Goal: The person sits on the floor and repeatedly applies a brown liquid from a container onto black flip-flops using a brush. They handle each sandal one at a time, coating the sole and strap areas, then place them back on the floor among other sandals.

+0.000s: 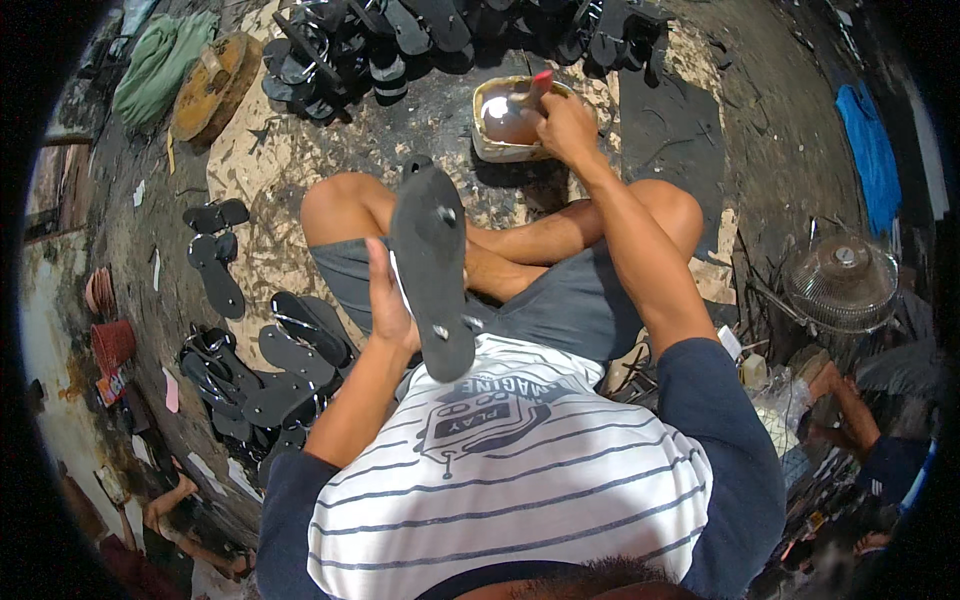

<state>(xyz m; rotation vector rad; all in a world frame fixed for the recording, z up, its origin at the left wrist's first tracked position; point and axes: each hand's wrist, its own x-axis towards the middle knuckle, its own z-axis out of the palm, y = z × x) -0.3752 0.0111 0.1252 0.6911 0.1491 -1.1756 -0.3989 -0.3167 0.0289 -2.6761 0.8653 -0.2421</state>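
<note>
My left hand (393,305) grips a black flip-flop (430,270) by its edge, in front of my chest. Its underside appears to face up, with small shiny spots near the toe and heel; most of the fingers are hidden behind it. My right hand (566,128) reaches forward and is closed on a brush (541,84) with a red handle end. The brush dips into a squarish pale tub (510,153) of brownish, glossy liquid. Its bristles cannot be made out.
A heap of black flip-flops (400,30) lies at the far side, and another pile (285,375) is at my left. Beyond my right knee lies a dark sheet (670,150) with scraps. A fan (843,282) stands at the right. Other people's limbs (850,410) show at the lower edges.
</note>
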